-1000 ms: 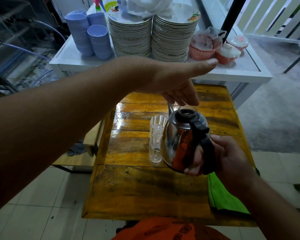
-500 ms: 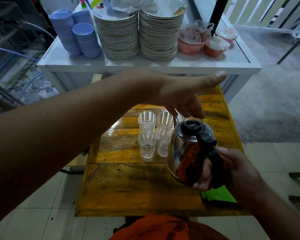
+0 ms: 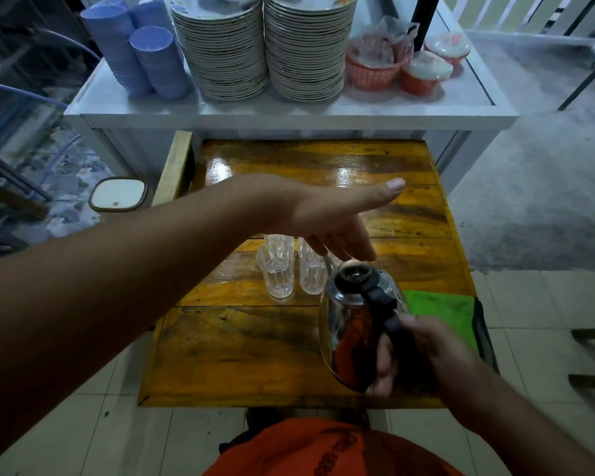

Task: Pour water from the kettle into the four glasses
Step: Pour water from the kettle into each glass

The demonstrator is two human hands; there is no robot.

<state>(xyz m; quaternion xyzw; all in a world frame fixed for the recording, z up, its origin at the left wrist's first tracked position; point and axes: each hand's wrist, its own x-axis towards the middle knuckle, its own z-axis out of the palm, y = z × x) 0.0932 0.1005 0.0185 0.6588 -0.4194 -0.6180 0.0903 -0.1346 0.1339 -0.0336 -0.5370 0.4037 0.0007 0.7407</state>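
A shiny steel kettle with a black handle and black lid hangs above the wooden table, gripped at the handle by my right hand. Its spout points away toward a tight cluster of clear glasses standing upright on the table's middle; the far ones are partly hidden by my left hand. That hand hovers flat, fingers down and thumb out, just above the kettle's lid and the glasses, holding nothing. The front left glass shows a little water at its bottom.
A green cloth lies at the table's right edge behind the kettle. Beyond the table stands a white counter with stacked plates, blue bowls and red baskets. Tiled floor surrounds the table.
The view has tilted down, so everything sits lower in frame. My left hand stays over the kettle's lid; more of the glasses shows. The kettle remains held by my right hand.
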